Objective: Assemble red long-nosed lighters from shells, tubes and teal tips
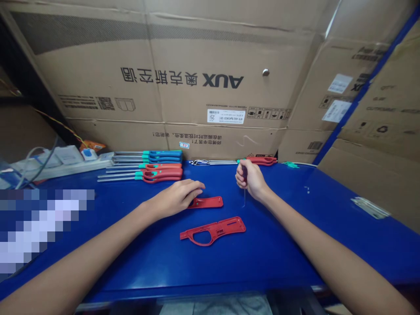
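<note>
Blue tabletop (288, 236) carries everything; a carton printed AUX (183, 78) stands upside down behind it, seemingly acting as a backstop for the things lined along the far edge. Left hand (173, 199) lies relaxed and slightly arched, its fingertips curving down over a red plastic shell half (210, 202); it seems to rest there rather than grip, perhaps steadying the piece. Right hand (252, 179) is closed in a fist-like pinch around a dark grip, with a slim metal shaft (244, 197) hanging straight down from it, the tip close above the tabletop. Held this way, the shaft stays clear of the red parts. A second red shell half (213, 230) with a trigger-guard loop lies flat and loose between the hands, nearer the person, within easy reach of both. Farther back, long-necked utility lighters (160, 174) with red or blue grips and teal trim lie in tidy parallel rows, metal tubes pointing left, which keeps them compact and sorted by colour. Bare metal tubes (210, 162) and a red handle (262, 161) sit just beyond the right hand. A white power strip (65, 168) lies off to the left; a small bundle of flat metal pieces (370, 208) lies well off to the right.
</note>
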{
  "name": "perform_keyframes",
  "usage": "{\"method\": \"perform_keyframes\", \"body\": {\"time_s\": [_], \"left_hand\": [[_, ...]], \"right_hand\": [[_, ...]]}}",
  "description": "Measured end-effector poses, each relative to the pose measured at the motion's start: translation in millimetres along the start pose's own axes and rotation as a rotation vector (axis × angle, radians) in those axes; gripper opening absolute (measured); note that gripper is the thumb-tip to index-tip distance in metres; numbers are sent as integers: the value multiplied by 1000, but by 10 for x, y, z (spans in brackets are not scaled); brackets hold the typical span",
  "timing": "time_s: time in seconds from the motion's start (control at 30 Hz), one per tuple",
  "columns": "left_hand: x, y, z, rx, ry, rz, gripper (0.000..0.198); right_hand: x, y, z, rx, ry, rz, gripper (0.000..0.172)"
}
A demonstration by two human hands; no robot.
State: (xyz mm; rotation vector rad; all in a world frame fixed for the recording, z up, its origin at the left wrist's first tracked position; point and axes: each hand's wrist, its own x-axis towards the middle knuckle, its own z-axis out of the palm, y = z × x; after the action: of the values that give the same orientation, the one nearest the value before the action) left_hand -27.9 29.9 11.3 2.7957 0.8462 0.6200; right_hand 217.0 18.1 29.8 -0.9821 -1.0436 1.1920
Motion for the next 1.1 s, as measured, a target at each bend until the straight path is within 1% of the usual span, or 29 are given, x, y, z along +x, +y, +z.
{"method": "perform_keyframes", "body": {"time_s": [0.07,0.13,0.17,0.27,0.33,0.47,0.67,0.87,1.03,1.1], "left_hand": [[-9,0,-70,44,-43,-9,24],[-15,33,-163,106,-102,2,18],[-18,57,-208,132,-123,7,18],[-29,130,-299,165,-185,9,25],[-39,167,-312,178,-216,-5,31],[-52,230,-257,151,-237,-1,34],[-40,349,-152,75,-225,85,35],[-54,443,-84,28,-206,143,47],[-44,444,-48,3,-222,140,27],[-38,412,-39,-10,-216,130,26]], "right_hand": [[1,6,-3,-10,-6,0,32],[2,12,-6,-18,-8,-1,31],[3,14,-8,-21,-7,-1,31],[7,19,-13,-31,-3,-5,32],[7,18,-14,-36,-2,-8,32],[1,16,-13,-47,-2,-8,32],[-3,26,-6,-58,-8,-7,33],[-7,32,-2,-72,-1,-1,33],[-4,50,-11,-82,-2,10,33],[-3,56,-13,-84,-1,13,33]]}}
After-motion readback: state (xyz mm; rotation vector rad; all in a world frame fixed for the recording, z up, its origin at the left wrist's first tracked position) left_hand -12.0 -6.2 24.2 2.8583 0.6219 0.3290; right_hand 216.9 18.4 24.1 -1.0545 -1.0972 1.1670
